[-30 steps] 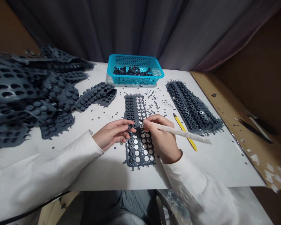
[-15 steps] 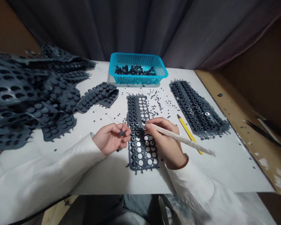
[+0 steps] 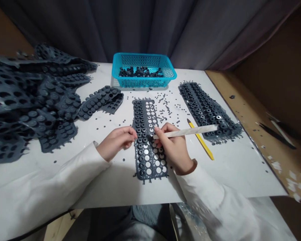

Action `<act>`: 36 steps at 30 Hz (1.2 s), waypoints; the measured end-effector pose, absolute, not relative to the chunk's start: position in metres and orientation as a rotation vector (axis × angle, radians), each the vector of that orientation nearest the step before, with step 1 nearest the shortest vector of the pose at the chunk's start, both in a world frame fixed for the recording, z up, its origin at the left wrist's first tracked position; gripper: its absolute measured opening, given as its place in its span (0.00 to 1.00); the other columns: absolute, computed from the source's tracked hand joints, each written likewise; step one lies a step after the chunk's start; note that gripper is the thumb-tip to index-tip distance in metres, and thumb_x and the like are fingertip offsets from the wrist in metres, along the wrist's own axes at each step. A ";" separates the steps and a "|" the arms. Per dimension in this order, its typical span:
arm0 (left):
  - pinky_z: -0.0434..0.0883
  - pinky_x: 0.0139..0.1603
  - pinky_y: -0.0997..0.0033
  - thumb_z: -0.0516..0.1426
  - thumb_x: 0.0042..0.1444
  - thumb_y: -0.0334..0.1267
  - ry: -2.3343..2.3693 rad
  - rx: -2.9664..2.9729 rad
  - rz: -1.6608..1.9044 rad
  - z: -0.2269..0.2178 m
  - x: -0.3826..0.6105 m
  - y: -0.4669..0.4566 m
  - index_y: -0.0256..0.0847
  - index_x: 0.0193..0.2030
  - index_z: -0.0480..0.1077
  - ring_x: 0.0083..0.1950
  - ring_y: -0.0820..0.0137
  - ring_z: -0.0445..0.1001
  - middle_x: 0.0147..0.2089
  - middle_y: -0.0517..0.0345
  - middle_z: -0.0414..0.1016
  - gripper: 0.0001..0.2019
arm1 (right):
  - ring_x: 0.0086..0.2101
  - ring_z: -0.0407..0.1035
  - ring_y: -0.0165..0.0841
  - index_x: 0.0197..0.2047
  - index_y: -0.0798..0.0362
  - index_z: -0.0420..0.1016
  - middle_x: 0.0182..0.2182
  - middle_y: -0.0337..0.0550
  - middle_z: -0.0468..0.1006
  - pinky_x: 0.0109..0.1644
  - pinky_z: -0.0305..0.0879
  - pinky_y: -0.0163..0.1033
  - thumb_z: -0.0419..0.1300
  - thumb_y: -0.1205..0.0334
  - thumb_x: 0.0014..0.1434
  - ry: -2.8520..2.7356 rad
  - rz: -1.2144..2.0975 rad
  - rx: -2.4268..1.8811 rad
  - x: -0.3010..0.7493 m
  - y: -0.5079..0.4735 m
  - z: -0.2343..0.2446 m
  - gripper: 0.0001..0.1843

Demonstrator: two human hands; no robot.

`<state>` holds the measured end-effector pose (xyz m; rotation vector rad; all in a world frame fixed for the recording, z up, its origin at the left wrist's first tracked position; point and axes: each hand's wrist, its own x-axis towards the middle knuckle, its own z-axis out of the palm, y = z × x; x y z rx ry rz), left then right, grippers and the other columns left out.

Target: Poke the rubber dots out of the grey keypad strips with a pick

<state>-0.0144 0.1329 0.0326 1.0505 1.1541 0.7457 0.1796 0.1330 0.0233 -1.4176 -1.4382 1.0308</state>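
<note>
A dark grey rubber sheet [image 3: 139, 117] with rows of round cups and ring-shaped pieces lies lengthwise before me on the table. White round openings show along its right half and lower part. My left hand [image 3: 117, 141] is at its left edge, fingers curled together; whatever they pinch is hidden. Over the right side of the sheet, my right hand [image 3: 174, 147] is closed around a white pencil-like stick [image 3: 190, 131]. The stick's thin end points at the middle of the sheet, and its rear end reaches right, above a yellow pencil [image 3: 202, 142].
A blue plastic basket [image 3: 144, 82] holding small dark pieces stands at the back. Crumpled rubber sheets [image 3: 57, 97] are heaped on the left. Another rubber sheet [image 3: 208, 113] lies at right. Small dark discs [image 3: 163, 100] are scattered about. Black tweezers [image 3: 276, 135] rest far right.
My left hand has turned over, and the small dark piece seen in its fingers is out of sight. The white stick has swung, its rear end rising. The view has shifted slightly.
</note>
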 end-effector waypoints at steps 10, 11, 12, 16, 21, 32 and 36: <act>0.68 0.45 0.62 0.56 0.54 0.36 1.183 2.393 0.408 0.036 -0.001 0.149 0.37 0.40 0.72 0.42 0.62 0.69 0.37 0.52 0.70 0.08 | 0.21 0.64 0.29 0.25 0.50 0.61 0.17 0.33 0.67 0.28 0.59 0.34 0.54 0.53 0.63 -1.651 0.905 -1.420 0.179 0.130 0.016 0.17; 0.68 0.45 0.61 0.56 0.54 0.36 1.188 2.408 0.374 0.037 0.001 0.150 0.36 0.40 0.72 0.43 0.61 0.69 0.38 0.51 0.70 0.09 | 0.21 0.63 0.29 0.26 0.50 0.61 0.17 0.33 0.66 0.28 0.59 0.34 0.54 0.53 0.63 -1.655 0.901 -1.418 0.178 0.130 0.016 0.16; 0.68 0.46 0.61 0.56 0.53 0.36 1.197 2.415 0.351 0.037 0.002 0.151 0.36 0.39 0.72 0.43 0.60 0.69 0.38 0.51 0.70 0.09 | 0.21 0.63 0.29 0.26 0.50 0.60 0.17 0.32 0.66 0.28 0.59 0.34 0.54 0.53 0.63 -1.659 0.898 -1.418 0.178 0.131 0.016 0.16; 0.68 0.46 0.61 0.57 0.52 0.34 1.223 2.428 0.326 0.039 0.004 0.152 0.38 0.38 0.72 0.43 0.61 0.69 0.37 0.52 0.69 0.07 | 0.21 0.62 0.29 0.25 0.50 0.59 0.17 0.32 0.65 0.28 0.58 0.34 0.54 0.53 0.63 -1.689 0.874 -1.419 0.178 0.131 0.018 0.16; 0.68 0.45 0.61 0.57 0.51 0.34 1.210 2.445 0.312 0.039 0.007 0.152 0.38 0.36 0.72 0.42 0.61 0.68 0.36 0.52 0.68 0.05 | 0.22 0.62 0.29 0.25 0.50 0.57 0.18 0.34 0.66 0.28 0.57 0.34 0.52 0.55 0.64 -1.790 0.795 -1.397 0.176 0.131 0.020 0.16; 0.67 0.41 0.64 0.52 0.57 0.32 1.153 2.524 0.204 0.038 0.010 0.156 0.37 0.32 0.71 0.38 0.63 0.67 0.33 0.52 0.68 0.07 | 0.20 0.60 0.29 0.26 0.49 0.53 0.18 0.34 0.64 0.27 0.53 0.34 0.47 0.59 0.66 -1.955 0.714 -1.382 0.173 0.129 0.024 0.15; 0.66 0.41 0.68 0.52 0.57 0.33 1.106 2.409 0.430 0.031 0.004 0.154 0.38 0.30 0.69 0.37 0.66 0.67 0.33 0.54 0.69 0.07 | 0.20 0.61 0.30 0.26 0.49 0.53 0.18 0.35 0.66 0.28 0.54 0.34 0.47 0.59 0.66 -1.940 0.744 -1.394 0.174 0.129 0.024 0.16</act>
